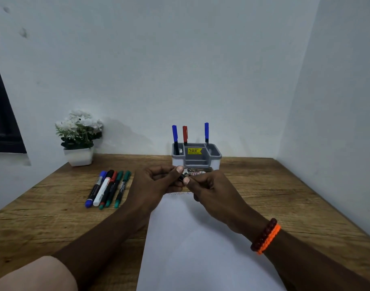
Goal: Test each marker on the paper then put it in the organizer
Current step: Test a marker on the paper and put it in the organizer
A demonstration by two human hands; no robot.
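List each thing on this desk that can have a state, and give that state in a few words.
Organizer: upright, holding three capped markers.
Row of markers: five, lying capped left of paper.
Paper: flat, scribbles at far edge.
Held marker: gripped between both hands; cap state unclear.
Left hand: closed on marker.
Right hand: closed on marker.
Potted plant: upright.

Five markers [106, 189] lying, three pens [185, 133] standing, one organizer [216, 159].

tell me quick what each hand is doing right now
Left hand: closed on one end of a dark marker.
Right hand: closed on its other end.
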